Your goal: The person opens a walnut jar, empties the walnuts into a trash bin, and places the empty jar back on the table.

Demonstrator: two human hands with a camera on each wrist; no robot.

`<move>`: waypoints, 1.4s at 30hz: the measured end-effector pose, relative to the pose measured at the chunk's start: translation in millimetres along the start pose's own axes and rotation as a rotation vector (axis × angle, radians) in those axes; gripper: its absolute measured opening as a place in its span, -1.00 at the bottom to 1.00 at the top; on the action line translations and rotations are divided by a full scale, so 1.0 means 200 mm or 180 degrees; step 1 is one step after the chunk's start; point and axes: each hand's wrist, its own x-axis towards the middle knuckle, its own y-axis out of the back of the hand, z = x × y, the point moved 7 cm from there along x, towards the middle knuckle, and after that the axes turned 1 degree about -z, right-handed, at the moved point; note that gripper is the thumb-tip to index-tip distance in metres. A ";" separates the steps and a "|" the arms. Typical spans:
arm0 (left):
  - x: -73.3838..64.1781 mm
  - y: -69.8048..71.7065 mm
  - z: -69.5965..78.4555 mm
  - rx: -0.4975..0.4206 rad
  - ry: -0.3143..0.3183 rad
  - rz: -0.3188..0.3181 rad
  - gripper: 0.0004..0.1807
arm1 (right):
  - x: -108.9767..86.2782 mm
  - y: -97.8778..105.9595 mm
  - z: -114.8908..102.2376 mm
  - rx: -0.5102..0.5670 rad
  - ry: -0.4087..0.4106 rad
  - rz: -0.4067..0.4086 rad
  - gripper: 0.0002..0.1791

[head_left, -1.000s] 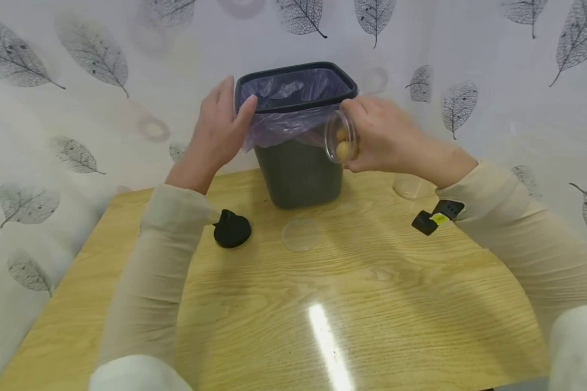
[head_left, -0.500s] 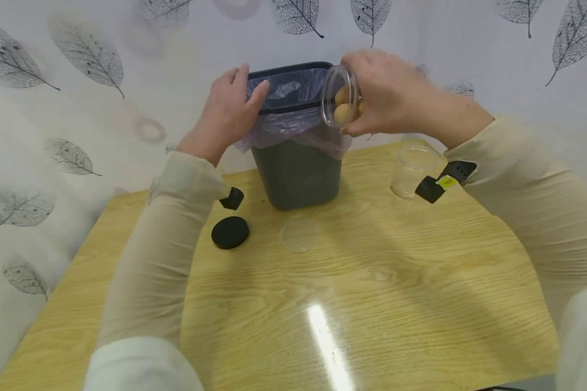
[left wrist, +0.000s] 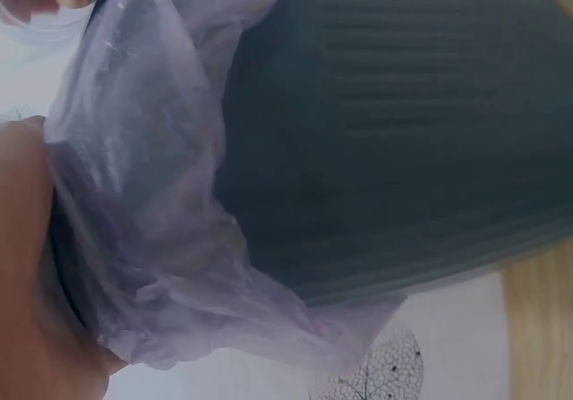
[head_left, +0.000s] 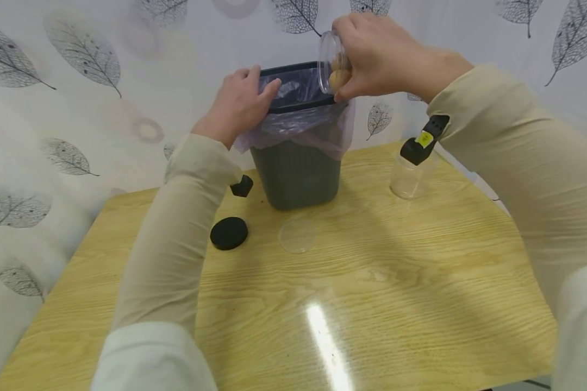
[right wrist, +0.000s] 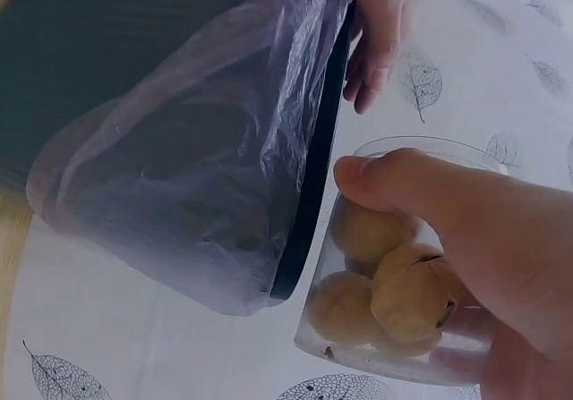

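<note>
In the head view my right hand (head_left: 379, 54) grips a clear plastic jar (head_left: 325, 61), tipped sideways at the bin's right end with its round end facing left. Several small tan-yellow round fruits (right wrist: 407, 297), some with dark spots, lie inside it, and the right thumb presses across the jar's side. A dark grey trash bin (head_left: 298, 174) stands upright on the table, lined with a thin purple plastic bag (head_left: 305, 129) folded over its rim. My left hand (head_left: 239, 106) rests at the left end of that rim, thumb spread from the fairly straight fingers; its palm side is hidden.
On the wooden table (head_left: 372, 271), a black round lid (head_left: 229, 233) lies left of a clear flat disc (head_left: 297, 235). A second clear jar (head_left: 407, 182) stands at the back right, partly behind a black wrist camera (head_left: 417, 149). A leaf-patterned white cloth (head_left: 142, 103) hangs behind.
My right hand has raised the jar from beside the bin's front to rim height, fruits still inside. My left hand has slid slightly right along the rim. The bin has barely moved.
</note>
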 end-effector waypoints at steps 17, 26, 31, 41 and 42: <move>0.03 -0.05 0.01 0.0600 -0.0146 -0.0284 -0.14 | 0.14 -0.04 -0.01 -0.0600 0.0095 -0.0158 -0.11; 0.01 -0.05 0.01 0.0562 -0.0161 -0.0168 -0.11 | 0.15 -0.07 -0.01 -0.0809 0.0244 -0.0154 -0.13; 0.00 -0.05 0.01 0.0531 -0.0131 -0.0103 -0.07 | 0.14 -0.08 -0.02 -0.0884 0.0315 -0.0117 -0.13; -0.01 -0.05 0.00 0.0416 -0.0080 -0.0027 -0.05 | 0.15 -0.07 -0.03 -0.1043 0.0348 -0.0119 -0.16; -0.01 -0.05 0.00 0.0403 -0.0069 -0.0031 -0.05 | 0.15 -0.07 -0.03 -0.1055 0.0352 -0.0124 -0.17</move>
